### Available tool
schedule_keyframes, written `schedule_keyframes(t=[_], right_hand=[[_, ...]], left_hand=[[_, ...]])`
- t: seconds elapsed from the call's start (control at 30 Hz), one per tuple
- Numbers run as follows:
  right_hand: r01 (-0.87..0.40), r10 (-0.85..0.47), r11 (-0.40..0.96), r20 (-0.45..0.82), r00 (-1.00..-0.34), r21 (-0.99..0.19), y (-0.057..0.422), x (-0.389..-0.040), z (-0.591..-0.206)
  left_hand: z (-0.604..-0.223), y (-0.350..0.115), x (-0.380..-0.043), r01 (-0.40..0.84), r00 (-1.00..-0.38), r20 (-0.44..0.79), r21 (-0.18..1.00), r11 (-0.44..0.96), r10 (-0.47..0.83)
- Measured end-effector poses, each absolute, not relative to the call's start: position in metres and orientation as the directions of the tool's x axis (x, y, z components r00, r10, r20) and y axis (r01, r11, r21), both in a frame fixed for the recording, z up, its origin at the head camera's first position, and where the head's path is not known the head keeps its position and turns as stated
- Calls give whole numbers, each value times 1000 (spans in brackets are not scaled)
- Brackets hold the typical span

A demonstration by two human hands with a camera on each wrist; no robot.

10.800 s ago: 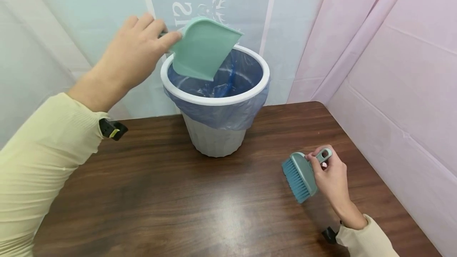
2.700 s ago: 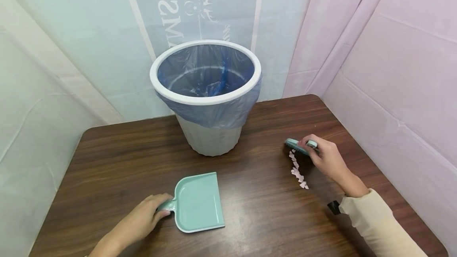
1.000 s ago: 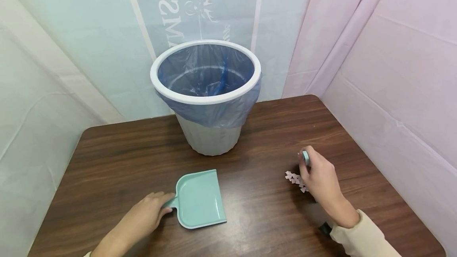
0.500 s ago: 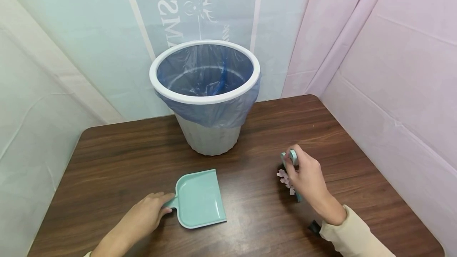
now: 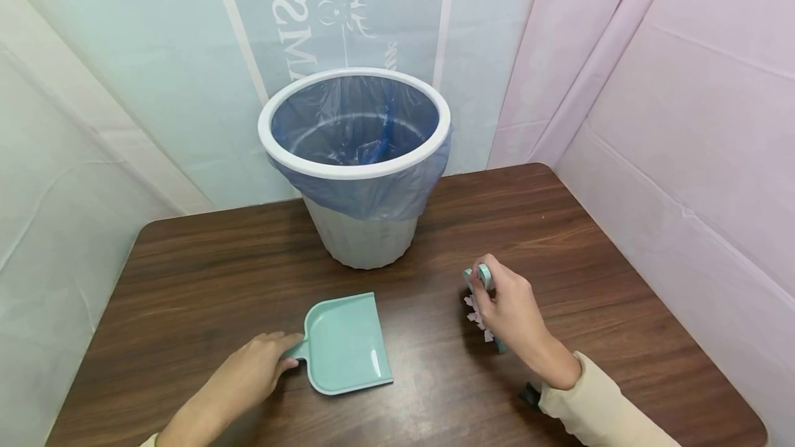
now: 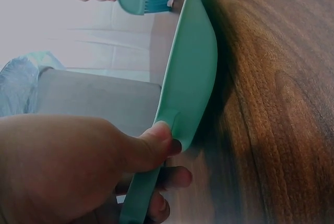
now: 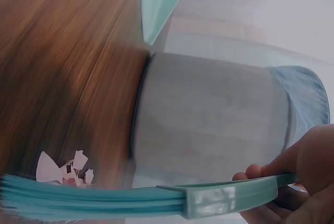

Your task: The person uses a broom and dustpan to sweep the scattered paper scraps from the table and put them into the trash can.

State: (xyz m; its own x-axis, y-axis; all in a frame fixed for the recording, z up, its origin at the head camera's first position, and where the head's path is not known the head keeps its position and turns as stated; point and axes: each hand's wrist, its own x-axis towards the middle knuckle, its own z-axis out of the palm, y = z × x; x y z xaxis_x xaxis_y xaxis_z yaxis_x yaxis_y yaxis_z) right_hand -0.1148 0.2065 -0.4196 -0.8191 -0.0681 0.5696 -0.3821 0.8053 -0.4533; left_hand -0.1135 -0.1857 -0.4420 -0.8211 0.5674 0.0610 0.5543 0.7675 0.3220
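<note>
My left hand (image 5: 257, 368) grips the handle of a mint-green dustpan (image 5: 348, 345), which lies on the table with its straight lip facing right. In the left wrist view, the thumb (image 6: 159, 132) presses on the top of that handle. To the right, my right hand (image 5: 512, 305) holds a small hand brush (image 7: 219, 199) by its handle, bristles down on the table. A small line of pale pink paper scraps (image 5: 477, 319) lies against the left side of the bristles (image 7: 94, 198). Most of the brush is hidden by the hand in the head view.
Behind the dustpan stands a white bin (image 5: 366, 233) lined with a blue plastic bag (image 5: 397, 192). Pale curtains (image 5: 174, 54) hang along the back and sides of the brown wooden table (image 5: 205, 281).
Over the last second the right hand and brush have moved left, and the scraps have shifted with them toward the dustpan. Earlier, the left hand held the dustpan tilted over the bin.
</note>
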Motion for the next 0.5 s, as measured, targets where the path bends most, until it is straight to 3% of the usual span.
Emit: schedule_keyframes(t=[0.5], right_hand=[[-453, -141, 754, 557, -818, -475, 172, -119, -419]], left_hand=[[-444, -186, -113, 572, -815, 109, 301, 763, 569]])
